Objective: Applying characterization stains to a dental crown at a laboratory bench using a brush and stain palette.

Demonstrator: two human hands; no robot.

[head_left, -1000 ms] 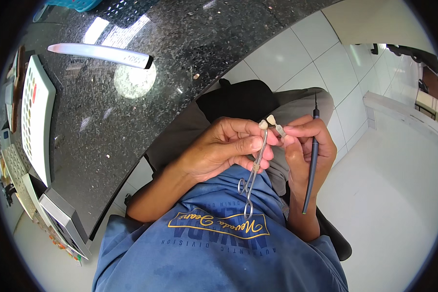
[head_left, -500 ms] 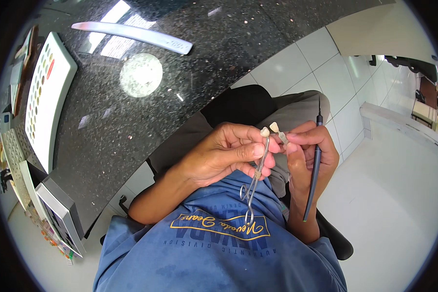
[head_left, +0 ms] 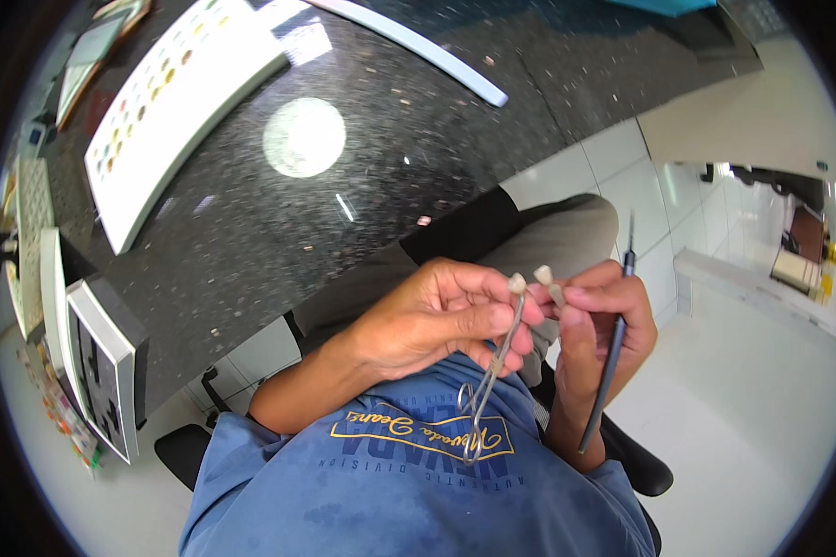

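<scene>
Over my lap, my left hand [head_left: 437, 325] pinches slim metal locking forceps [head_left: 494, 371], ring handles hanging down toward my blue shirt. At their upper tip sits a small tooth-coloured dental crown [head_left: 516, 283]. Just to its right, the thumb and index finger of my right hand [head_left: 608, 311] grip a tooth shade tab [head_left: 544, 276], its tooth-shaped end pointing up beside the crown. The two tooth shapes stand close together with a narrow gap. A dark-handled fine brush [head_left: 610, 367] also rests in my right hand, tip upward.
A dark speckled counter [head_left: 381, 121] lies ahead and to the left. On it are a white panel [head_left: 195, 102] with rows of coloured dots and a long pale curved strip [head_left: 418, 46]. Grey-white boxes [head_left: 107, 362] stand at the left edge. A blue object [head_left: 669, 5] shows at the top.
The view has swung, so the counter, panel and strip sit further right. Both hands keep their holds; the shade tab has tilted and stays beside the crown.
</scene>
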